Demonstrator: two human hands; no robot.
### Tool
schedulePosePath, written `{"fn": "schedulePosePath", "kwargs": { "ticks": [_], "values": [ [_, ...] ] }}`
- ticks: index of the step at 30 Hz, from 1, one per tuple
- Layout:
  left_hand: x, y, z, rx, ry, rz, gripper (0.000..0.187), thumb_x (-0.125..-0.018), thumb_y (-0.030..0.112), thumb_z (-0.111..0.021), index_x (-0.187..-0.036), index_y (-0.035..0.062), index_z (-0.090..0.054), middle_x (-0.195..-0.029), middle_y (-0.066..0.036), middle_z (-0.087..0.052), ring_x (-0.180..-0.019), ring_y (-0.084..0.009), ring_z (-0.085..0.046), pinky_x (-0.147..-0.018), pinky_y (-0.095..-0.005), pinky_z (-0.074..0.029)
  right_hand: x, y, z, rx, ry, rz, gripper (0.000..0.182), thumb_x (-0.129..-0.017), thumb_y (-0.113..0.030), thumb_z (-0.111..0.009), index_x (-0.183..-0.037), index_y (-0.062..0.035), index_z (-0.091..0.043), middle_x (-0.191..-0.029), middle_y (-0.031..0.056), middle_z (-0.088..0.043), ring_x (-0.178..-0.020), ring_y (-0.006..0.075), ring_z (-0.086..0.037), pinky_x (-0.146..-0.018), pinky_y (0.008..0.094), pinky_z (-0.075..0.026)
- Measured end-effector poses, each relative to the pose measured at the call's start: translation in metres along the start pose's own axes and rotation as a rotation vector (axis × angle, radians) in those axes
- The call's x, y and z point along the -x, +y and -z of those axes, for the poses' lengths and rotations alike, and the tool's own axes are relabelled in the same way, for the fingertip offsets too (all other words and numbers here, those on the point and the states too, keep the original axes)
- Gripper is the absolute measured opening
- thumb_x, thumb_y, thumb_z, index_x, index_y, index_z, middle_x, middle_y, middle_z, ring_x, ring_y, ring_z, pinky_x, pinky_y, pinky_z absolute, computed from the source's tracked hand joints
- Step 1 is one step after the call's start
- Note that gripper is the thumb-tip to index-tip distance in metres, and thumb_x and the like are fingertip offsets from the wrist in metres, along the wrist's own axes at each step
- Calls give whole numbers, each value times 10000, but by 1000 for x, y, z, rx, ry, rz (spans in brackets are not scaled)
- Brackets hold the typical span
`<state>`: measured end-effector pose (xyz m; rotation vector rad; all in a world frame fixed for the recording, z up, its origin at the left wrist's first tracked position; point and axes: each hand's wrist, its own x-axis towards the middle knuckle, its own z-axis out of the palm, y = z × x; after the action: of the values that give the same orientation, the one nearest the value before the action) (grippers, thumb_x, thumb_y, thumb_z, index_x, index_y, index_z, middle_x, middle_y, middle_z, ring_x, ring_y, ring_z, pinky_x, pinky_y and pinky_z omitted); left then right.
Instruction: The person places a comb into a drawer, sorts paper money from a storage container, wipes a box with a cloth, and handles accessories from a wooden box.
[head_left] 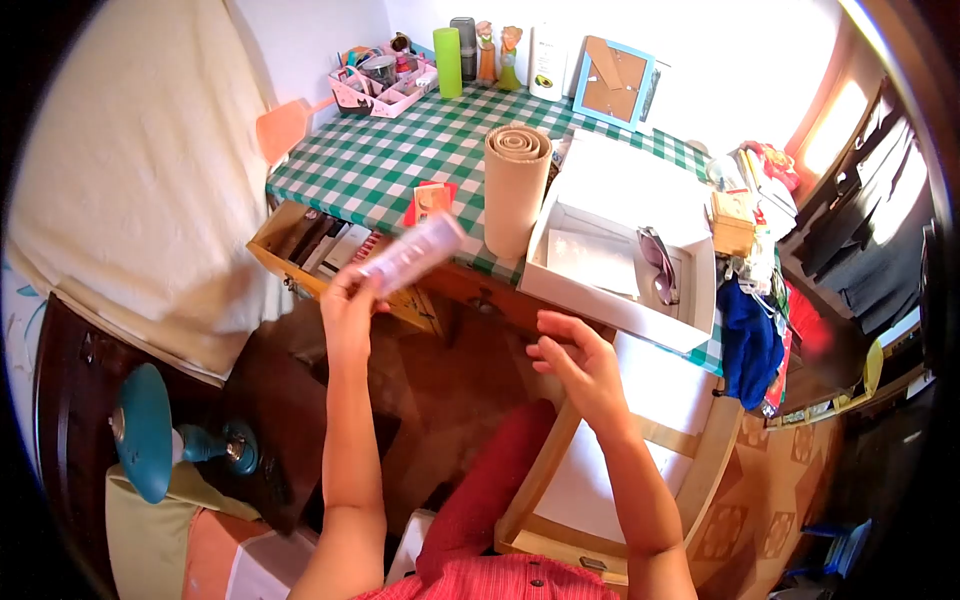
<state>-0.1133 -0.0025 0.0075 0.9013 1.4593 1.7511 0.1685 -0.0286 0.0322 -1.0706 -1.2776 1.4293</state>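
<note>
Red shirt (490,578) foremost, the left hand (352,305) grips a packet (415,253), likely light, best pinched by one end, the right hand (582,368) empty.

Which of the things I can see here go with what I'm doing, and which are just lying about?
Probably part of the job:
Pale pinkish-purple rectangular packet, in the left hand
Open wooden drawer on the left
Open white cardboard box

Apparently just lying about:
Bright green cylinder
Light blue rectangular picture frame
Teal lamp with a round shade
</note>
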Motion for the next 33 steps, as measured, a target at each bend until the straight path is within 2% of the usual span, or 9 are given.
{"fn": "schedulePosePath", "kwargs": {
  "ticks": [7,9,14,16,20,22,26,28,33],
  "values": [
    [-102,-60,-80,-71,219,-238,165,-827,134,-695,-915,38,-592,-786,-24,-605,-621,-138,-525,-554,-294,-412,-5,7,6,126,-56,0,163,-902,-24,-581,-1047,21,-639,-942,90,-652,-836,147,-664,-735,258,-537],
    [-105,-61,-95,-688,296,-309,202,-761,110,-685,-934,51,-597,-778,-83,-633,-787,-255,-597,-709,-381,-445,-6,1,13,180,-42,9,162,-899,-22,-585,-1045,20,-640,-943,97,-654,-832,144,-664,-733,258,-535],
    [-95,-64,-100,-1030,238,-314,312,-783,186,-651,-1052,51,-572,-979,-129,-625,-1016,-331,-523,-898,-474,-355,-17,-20,52,322,-9,127,172,-872,1,-610,-1038,-1,-656,-905,90,-662,-798,139,-661,-712,261,-530],
    [-91,-72,-93,-919,428,-720,461,-804,226,-655,-1181,0,-514,-1114,-176,-563,-1055,-350,-493,-907,-469,-359,-35,-25,84,486,124,277,190,-835,50,-621,-1003,-20,-674,-886,82,-669,-768,115,-652,-665,242,-530],
    [-41,-59,-98,-629,317,-756,368,-887,123,-597,-1202,-22,-471,-1156,-185,-514,-1084,-336,-453,-914,-426,-359,-86,-45,120,691,274,286,201,-803,44,-629,-985,-27,-679,-905,135,-670,-841,195,-677,-720,301,-545],
    [-21,-61,-108,-589,254,-912,244,-930,76,-549,-1157,-1,-500,-1097,-133,-526,-986,-278,-479,-894,-387,-379,-114,-33,131,982,-37,254,300,-757,-78,-710,-1043,-9,-651,-1040,182,-647,-1018,288,-628,-880,365,-501],
    [20,-36,-131,-567,-103,-1044,123,-853,16,-585,-966,61,-606,-953,-60,-614,-919,-255,-538,-874,-378,-369,-147,-24,128,1221,-232,313,551,-715,-187,-767,-1201,-13,-576,-1227,172,-573,-1168,296,-526,-980,367,-427],
    [26,-33,-135,-609,-166,-1047,135,-844,20,-591,-968,71,-610,-964,-52,-617,-928,-256,-538,-873,-377,-370,-156,-39,121,1373,-381,-36,714,-680,-268,-786,-1279,-6,-498,-1301,173,-519,-1252,308,-441,-1038,372,-365],
    [30,-31,-137,-565,-228,-947,148,-852,16,-585,-985,70,-624,-959,-56,-624,-951,-257,-538,-880,-372,-372,-159,-30,126,1402,-309,-44,644,-693,-252,-775,-1239,-8,-535,-1222,195,-559,-1178,299,-500,-983,370,-409]
  ]
}}
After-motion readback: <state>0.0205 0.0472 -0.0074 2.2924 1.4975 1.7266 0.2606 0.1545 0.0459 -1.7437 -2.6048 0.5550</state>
